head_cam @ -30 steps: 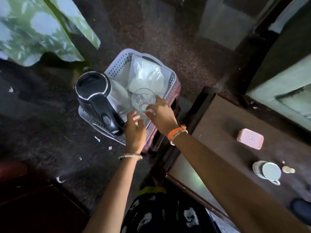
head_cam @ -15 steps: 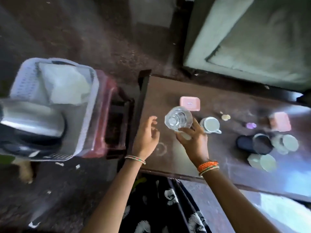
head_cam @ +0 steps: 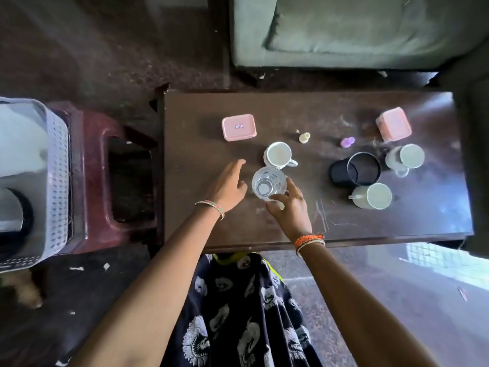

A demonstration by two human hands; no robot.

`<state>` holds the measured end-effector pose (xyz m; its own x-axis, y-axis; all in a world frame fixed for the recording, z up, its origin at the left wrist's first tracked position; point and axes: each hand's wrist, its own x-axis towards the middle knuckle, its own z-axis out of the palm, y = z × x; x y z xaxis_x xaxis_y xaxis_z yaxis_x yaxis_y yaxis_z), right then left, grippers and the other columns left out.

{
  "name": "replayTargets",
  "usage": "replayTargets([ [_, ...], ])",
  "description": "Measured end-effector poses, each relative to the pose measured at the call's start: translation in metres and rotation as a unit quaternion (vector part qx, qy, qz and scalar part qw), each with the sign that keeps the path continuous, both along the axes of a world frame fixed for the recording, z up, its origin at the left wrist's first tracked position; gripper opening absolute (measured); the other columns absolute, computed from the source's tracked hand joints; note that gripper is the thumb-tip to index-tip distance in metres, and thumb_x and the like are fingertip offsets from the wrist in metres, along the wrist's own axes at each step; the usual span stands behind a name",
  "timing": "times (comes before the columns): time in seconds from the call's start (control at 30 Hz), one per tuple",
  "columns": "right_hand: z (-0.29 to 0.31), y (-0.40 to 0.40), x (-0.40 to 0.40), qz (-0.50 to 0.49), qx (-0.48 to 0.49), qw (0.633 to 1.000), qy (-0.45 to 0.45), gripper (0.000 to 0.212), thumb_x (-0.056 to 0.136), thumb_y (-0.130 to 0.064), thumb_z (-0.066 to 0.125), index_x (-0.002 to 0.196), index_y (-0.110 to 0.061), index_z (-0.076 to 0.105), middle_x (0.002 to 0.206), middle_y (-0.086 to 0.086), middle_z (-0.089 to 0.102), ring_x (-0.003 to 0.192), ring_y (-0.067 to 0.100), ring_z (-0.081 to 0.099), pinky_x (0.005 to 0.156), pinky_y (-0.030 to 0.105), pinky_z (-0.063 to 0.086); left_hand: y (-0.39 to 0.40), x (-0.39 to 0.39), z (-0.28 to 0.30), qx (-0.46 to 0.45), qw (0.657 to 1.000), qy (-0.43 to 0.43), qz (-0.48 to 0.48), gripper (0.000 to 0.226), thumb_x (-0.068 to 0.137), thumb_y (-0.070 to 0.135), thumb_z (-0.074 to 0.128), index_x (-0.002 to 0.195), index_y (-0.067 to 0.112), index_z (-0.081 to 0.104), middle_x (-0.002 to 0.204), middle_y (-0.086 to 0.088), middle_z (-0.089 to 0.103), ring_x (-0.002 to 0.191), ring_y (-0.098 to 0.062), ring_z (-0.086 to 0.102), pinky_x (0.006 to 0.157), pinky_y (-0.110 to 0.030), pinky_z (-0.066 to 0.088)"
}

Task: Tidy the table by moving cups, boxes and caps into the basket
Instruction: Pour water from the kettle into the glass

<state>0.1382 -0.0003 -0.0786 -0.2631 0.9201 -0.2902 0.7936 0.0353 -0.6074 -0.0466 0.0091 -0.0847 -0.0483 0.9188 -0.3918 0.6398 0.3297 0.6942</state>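
Note:
A clear glass [head_cam: 268, 184] is over the dark wooden table [head_cam: 291, 107], and my right hand [head_cam: 289, 207] grips its near right side. Just left of the glass, my left hand [head_cam: 229, 185] hovers with its fingers spread and nothing in it. A white mug [head_cam: 278, 154] stands right behind the glass. Two pink boxes [head_cam: 239, 127] [head_cam: 393, 127] lie on the table's far side. A cream cap [head_cam: 304, 137] and a purple cap [head_cam: 347, 142] lie between them. The white perforated basket [head_cam: 57, 165] sits at the far left.
The basket rests on a maroon plastic stool [head_cam: 92, 133] and holds a kettle [head_cam: 13, 207] and a white bag. Right of the glass stand a black cup [head_cam: 356, 172] and two pale mugs [head_cam: 404, 157] [head_cam: 373, 196]. A grey-green sofa [head_cam: 357, 30] is behind the table.
My right hand has carried the glass from the basket to the table and lowered it beside the white mug. My left hand followed. The view swung right from the basket to the table.

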Motion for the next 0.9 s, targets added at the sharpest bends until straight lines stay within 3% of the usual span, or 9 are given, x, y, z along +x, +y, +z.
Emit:
replayTargets([
  [0.13,-0.007,-0.004,-0.003,-0.002,0.005,1.000,0.015,0.020,0.071,-0.011,0.078,0.090,-0.009,0.076,0.137,0.019,0.049,0.112,0.041,0.054,0.093,0.041,0.046,-0.006,-0.004,-0.004,0.003,1.000,0.003,0.007,0.047,0.083,0.006,0.047,0.128,0.019,0.042,0.135,-0.002,0.048,0.116,-0.023,0.054,0.095,-0.041,0.048],
  [0.27,-0.002,-0.002,-0.016,-0.017,0.004,0.998,-0.060,0.026,0.074,-0.022,0.075,0.096,-0.011,0.072,0.142,0.015,0.044,0.124,0.034,0.045,0.088,0.047,0.053,-0.011,-0.014,0.002,0.026,0.999,0.001,0.021,0.044,0.084,0.003,0.047,0.125,0.017,0.046,0.131,-0.002,0.052,0.113,-0.020,0.056,0.092,-0.034,0.050],
  [0.43,0.024,-0.018,-0.058,-0.050,0.086,0.984,-0.149,0.056,0.067,-0.034,0.060,0.119,-0.014,0.052,0.142,0.020,0.039,0.130,0.038,0.033,0.104,0.051,0.032,-0.010,-0.048,0.048,0.115,0.988,-0.065,0.079,0.039,0.081,-0.004,0.045,0.115,0.011,0.056,0.116,-0.003,0.059,0.099,-0.015,0.056,0.078,-0.025,0.047],
  [0.57,0.053,-0.033,-0.129,-0.067,0.089,0.990,-0.087,0.050,0.074,-0.022,0.063,0.122,-0.013,0.050,0.148,0.019,0.031,0.135,0.039,0.027,0.109,0.052,0.026,-0.021,-0.114,0.099,0.153,0.980,-0.073,0.101,0.032,0.084,0.001,0.045,0.107,0.016,0.060,0.107,0.009,0.057,0.098,-0.005,0.054,0.071,-0.018,0.048],
  [0.7,0.083,-0.048,-0.216,-0.034,0.080,0.996,-0.031,0.046,0.078,-0.015,0.061,0.122,-0.010,0.050,0.150,0.019,0.028,0.136,0.037,0.026,0.110,0.052,0.027,-0.042,-0.192,0.141,0.165,0.979,-0.040,0.112,0.030,0.084,-0.001,0.045,0.103,0.015,0.062,0.107,0.006,0.060,0.096,-0.004,0.055,0.067,-0.006,0.044],
  [0.9,0.119,-0.085,-0.335,0.079,0.072,0.991,0.076,0.040,0.072,-0.009,0.058,0.112,-0.009,0.060,0.134,0.016,0.049,0.124,0.034,0.043,0.104,0.047,0.038,-0.096,-0.321,0.184,0.203,0.964,0.024,0.170,0.029,0.085,-0.001,0.045,0.100,0.016,0.064,0.105,0.005,0.065,0.095,-0.003,0.059,0.075,-0.005,0.043],
])
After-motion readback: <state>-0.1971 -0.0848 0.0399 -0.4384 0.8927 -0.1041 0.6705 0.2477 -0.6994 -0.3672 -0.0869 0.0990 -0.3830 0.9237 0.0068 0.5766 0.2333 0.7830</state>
